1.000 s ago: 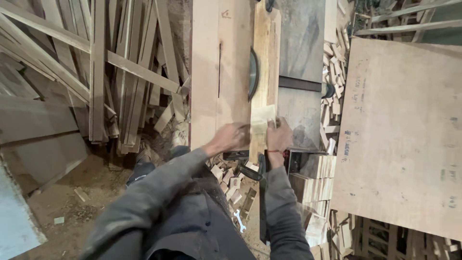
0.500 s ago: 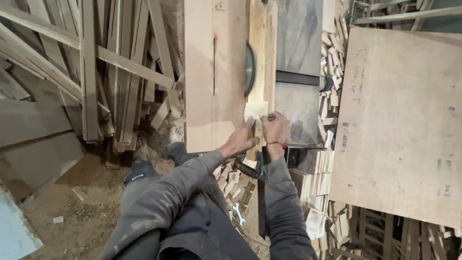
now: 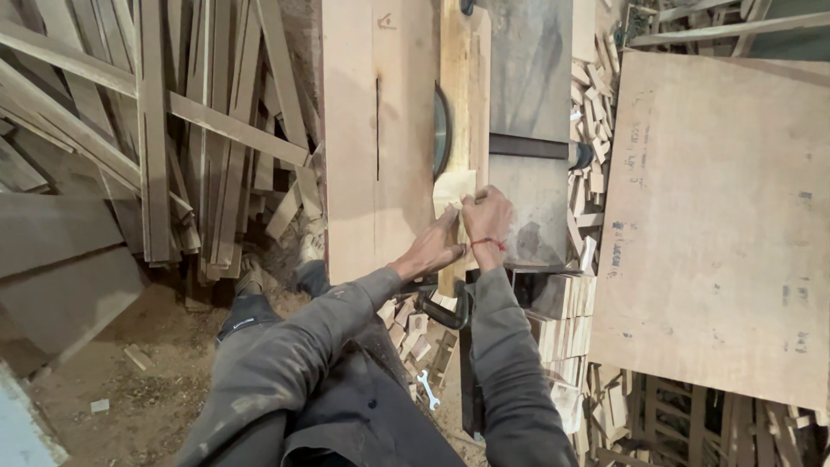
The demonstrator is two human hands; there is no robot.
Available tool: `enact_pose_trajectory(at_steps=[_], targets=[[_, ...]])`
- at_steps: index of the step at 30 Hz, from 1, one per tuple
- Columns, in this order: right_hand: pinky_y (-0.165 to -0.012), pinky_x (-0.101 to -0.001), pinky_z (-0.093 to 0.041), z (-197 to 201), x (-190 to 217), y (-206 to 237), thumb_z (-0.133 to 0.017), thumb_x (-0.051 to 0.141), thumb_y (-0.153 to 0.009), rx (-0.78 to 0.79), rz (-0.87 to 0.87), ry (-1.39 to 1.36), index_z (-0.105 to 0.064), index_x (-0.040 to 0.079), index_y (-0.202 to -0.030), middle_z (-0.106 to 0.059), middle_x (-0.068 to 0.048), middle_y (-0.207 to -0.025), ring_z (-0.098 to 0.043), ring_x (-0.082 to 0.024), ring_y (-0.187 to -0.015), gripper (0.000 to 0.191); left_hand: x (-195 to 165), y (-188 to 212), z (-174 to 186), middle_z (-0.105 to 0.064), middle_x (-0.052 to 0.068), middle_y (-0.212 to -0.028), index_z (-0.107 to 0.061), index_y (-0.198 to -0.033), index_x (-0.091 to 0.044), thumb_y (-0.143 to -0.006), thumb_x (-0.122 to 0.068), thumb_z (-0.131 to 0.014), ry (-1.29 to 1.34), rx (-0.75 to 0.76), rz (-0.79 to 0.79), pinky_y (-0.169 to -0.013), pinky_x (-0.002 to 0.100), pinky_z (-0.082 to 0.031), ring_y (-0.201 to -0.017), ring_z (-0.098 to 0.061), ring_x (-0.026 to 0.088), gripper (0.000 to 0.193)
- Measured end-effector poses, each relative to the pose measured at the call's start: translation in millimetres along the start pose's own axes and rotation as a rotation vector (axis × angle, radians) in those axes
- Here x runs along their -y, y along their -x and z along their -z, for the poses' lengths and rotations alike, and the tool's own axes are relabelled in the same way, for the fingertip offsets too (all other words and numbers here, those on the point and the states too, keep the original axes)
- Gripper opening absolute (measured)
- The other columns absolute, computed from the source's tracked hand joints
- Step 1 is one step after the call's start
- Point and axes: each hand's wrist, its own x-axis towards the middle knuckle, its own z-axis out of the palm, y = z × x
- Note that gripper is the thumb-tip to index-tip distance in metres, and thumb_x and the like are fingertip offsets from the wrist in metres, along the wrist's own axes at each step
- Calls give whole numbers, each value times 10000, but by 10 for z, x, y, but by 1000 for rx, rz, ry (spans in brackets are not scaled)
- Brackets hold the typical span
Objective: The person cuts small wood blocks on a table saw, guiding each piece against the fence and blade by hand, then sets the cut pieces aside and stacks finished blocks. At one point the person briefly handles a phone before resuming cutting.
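Note:
A small pale wood block [image 3: 453,187] lies on the table saw top [image 3: 367,147], just in front of the round saw blade [image 3: 442,130] and against the long wooden fence strip [image 3: 456,78]. My left hand [image 3: 432,249] presses on the block's near left edge. My right hand [image 3: 487,223], with a red thread at the wrist, grips the block's near right side. Both arms wear grey sleeves.
A big plywood sheet [image 3: 718,216] leans at the right. Long wooden slats [image 3: 156,130] are heaped at the left. Stacked small offcuts [image 3: 562,320] and a black clamp [image 3: 445,313] sit below the table edge. A wrench [image 3: 427,389] lies on the sawdust floor.
Both hands have pushed the wood block forward along the fence, closer to the blade. The view has shifted slightly.

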Motion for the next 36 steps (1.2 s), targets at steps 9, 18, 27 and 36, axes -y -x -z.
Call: enact_pose_trajectory(at_steps=[9, 18, 27, 36], targets=[[-754, -456, -566, -41, 240, -141, -801, 223, -743, -56, -2, -28, -747, 40, -792, -742, -197, -782, -735, -391, -793, 197, -98, -158, 140, -433, 408, -1477, -275, -1519, 112, -792, -244, -698, 52, -36, -23, -1139, 470, -403, -1378, -457, 499, 914], [-757, -472, -557, 0, 489, -227, -812, 235, -729, -81, -33, 25, -750, 46, -770, -739, -200, -778, -722, -408, -801, 203, -140, -293, 218, -368, 404, -1535, -195, -1548, 141, -800, -261, -720, 18, -68, 0, -1190, 429, -357, -1437, -410, 469, 998], [-742, -468, -561, -87, 498, -312, -798, 207, -743, -91, -23, -25, -744, 50, -792, -742, -194, -783, -726, -400, -785, 173, -131, -219, 236, -223, 451, -1574, -223, -1576, 52, -760, -148, -615, 48, 42, -65, -1220, 462, -300, -1498, -251, 533, 928], [-724, -467, -552, -171, 524, -491, -798, 192, -754, -99, -12, -62, -727, 34, -790, -733, -194, -761, -718, -403, -761, 177, -138, -423, 264, -216, 419, -1596, -133, -1592, 38, -831, -328, -675, 61, -4, -59, -1209, 478, -295, -1496, -215, 554, 1004]])
